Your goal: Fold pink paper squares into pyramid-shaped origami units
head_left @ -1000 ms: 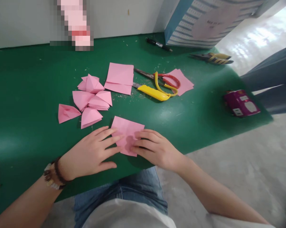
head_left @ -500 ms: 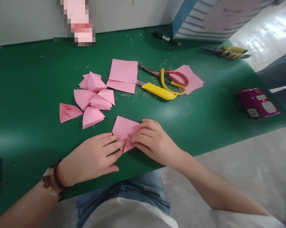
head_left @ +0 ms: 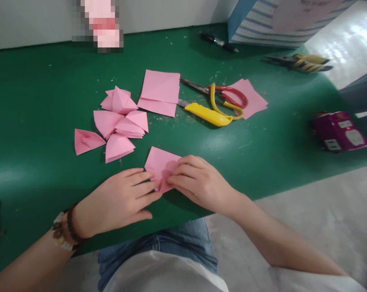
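Note:
A partly folded sheet of pink paper (head_left: 162, 162) lies near the front edge of the green table. My left hand (head_left: 125, 200) rests flat with its fingers stretched, the fingertips on the sheet's lower left edge. On the other side, my right hand (head_left: 198, 178) is closed, its bent fingertips gripping the paper's right and lower part; the thumb is mostly hidden. Up and to the left is a cluster of folded pink paper pieces (head_left: 107, 121). Beyond the sheet is a stack of square pink paper (head_left: 162, 87).
Yellow- and red-handled scissors (head_left: 232, 95) and a yellow-handled cutter (head_left: 208, 114) lie beside more pink paper (head_left: 253, 101). Farther off are a black pen (head_left: 218, 41), pliers (head_left: 302, 63) and a striped paper bag (head_left: 262, 24). A purple box (head_left: 343, 132) sits at the right edge.
My left fingers have slid slightly right along the paper's lower edge, covering more of its bottom corner. My right hand keeps its grip. The view has shifted slightly.

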Tool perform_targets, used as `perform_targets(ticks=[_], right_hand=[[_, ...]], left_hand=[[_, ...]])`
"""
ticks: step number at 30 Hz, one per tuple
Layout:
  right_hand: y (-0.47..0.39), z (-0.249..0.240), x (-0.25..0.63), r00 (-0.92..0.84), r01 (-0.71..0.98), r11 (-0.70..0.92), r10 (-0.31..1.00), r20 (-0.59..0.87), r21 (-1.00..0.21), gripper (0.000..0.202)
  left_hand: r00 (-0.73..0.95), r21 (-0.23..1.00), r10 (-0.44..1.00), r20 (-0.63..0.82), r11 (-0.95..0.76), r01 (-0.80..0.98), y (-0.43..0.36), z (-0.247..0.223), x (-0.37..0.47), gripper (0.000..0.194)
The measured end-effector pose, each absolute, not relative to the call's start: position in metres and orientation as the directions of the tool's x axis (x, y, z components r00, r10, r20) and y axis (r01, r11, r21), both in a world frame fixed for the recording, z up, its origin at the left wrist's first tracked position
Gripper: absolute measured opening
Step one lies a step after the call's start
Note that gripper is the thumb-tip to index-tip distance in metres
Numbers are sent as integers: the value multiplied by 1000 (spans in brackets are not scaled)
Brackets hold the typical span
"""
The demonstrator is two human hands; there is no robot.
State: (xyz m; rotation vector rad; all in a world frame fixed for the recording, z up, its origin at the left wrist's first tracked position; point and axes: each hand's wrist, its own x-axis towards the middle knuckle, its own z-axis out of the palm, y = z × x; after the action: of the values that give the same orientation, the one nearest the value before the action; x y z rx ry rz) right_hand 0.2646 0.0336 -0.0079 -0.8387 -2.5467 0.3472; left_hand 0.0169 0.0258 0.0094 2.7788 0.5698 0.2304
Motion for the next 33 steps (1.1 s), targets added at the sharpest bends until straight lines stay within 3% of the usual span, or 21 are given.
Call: perform_targets(ticks=[17, 33], right_hand=[[34, -8, 261, -685, 511, 724, 669, 290, -464, 16], [31, -11, 261, -670, 519, 716, 680, 298, -467, 16]], left_hand=[[905, 327, 418, 83, -869, 372, 24, 6, 16, 29], [900, 442, 436, 30, -813, 379, 32, 6, 11, 44]])
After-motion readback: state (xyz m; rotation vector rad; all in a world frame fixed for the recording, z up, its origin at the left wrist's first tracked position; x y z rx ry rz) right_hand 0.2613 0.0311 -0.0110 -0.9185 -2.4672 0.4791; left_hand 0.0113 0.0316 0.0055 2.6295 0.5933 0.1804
